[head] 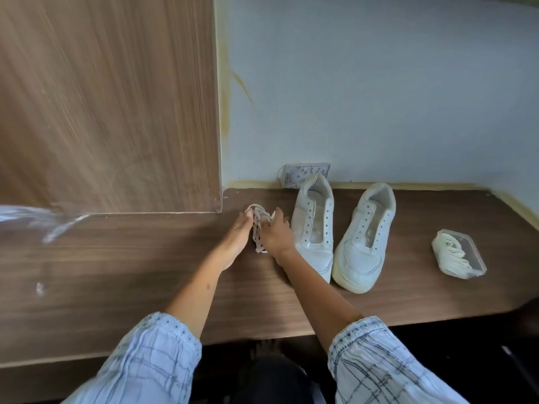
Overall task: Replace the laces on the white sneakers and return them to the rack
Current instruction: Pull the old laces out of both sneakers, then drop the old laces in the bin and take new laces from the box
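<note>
Two white sneakers stand side by side on the wooden desk (pixel 116 272), toes toward me, both without laces: the left sneaker (pixel 313 228) and the right sneaker (pixel 361 243). Just left of them lies a bundle of pale old laces (pixel 258 225). My left hand (pixel 237 237) and my right hand (pixel 275 233) press against the bundle from either side, fingers cupped around it. A clear plastic box (pixel 463 253) with cream laces inside sits at the right of the desk.
A tall wooden panel (pixel 108 103) rises at the left behind the desk. A wall socket plate (pixel 303 173) sits on the pale wall behind the sneakers. A strip of clear plastic film (pixel 43 220) lies at the far left. The desk's front edge runs near my sleeves.
</note>
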